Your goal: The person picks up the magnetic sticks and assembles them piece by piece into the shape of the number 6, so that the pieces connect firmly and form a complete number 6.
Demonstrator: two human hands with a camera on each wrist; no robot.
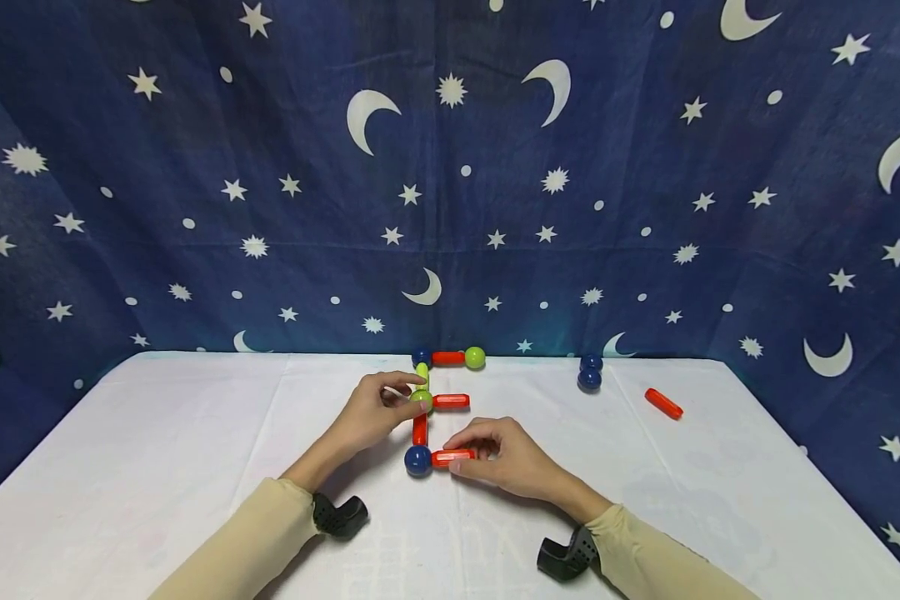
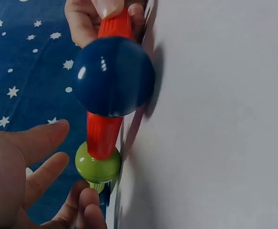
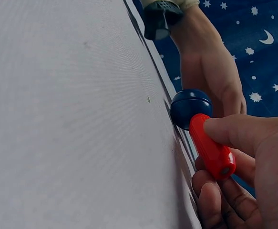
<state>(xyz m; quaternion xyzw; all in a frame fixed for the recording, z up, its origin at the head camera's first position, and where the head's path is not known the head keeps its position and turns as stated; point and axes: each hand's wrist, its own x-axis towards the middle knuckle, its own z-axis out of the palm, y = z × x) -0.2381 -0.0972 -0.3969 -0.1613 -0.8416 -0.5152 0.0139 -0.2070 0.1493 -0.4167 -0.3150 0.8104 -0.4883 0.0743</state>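
One red rod [image 1: 452, 458] lies at 3 o'clock of the near blue ball [image 1: 417, 460], its end touching it, low in a three-armed shape on a white table [image 1: 157, 467]. The right hand [image 1: 504, 458] pinches the rod's outer part between thumb and fingers — closed to the rod's thickness.

For a good join, the rod is probably best kept flat and aimed squarely at the ball, then released gently, as a tug could roll the ball and skew the line.

At 12 o'clock from that ball, a second red rod [image 1: 420, 430] leads to the middle green ball [image 1: 420, 399]. The left hand [image 1: 367, 410] curves loosely about it, thumb and fingers spread; how firmly it touches cannot be told. Light bracing there should help.

A third red rod [image 1: 451, 402] points to 3 o'clock from the green ball. Farther out, toward 2 o'clock, sit two loose blue balls [image 1: 590, 373] — and, at their 4 o'clock, a loose red rod [image 1: 663, 404].
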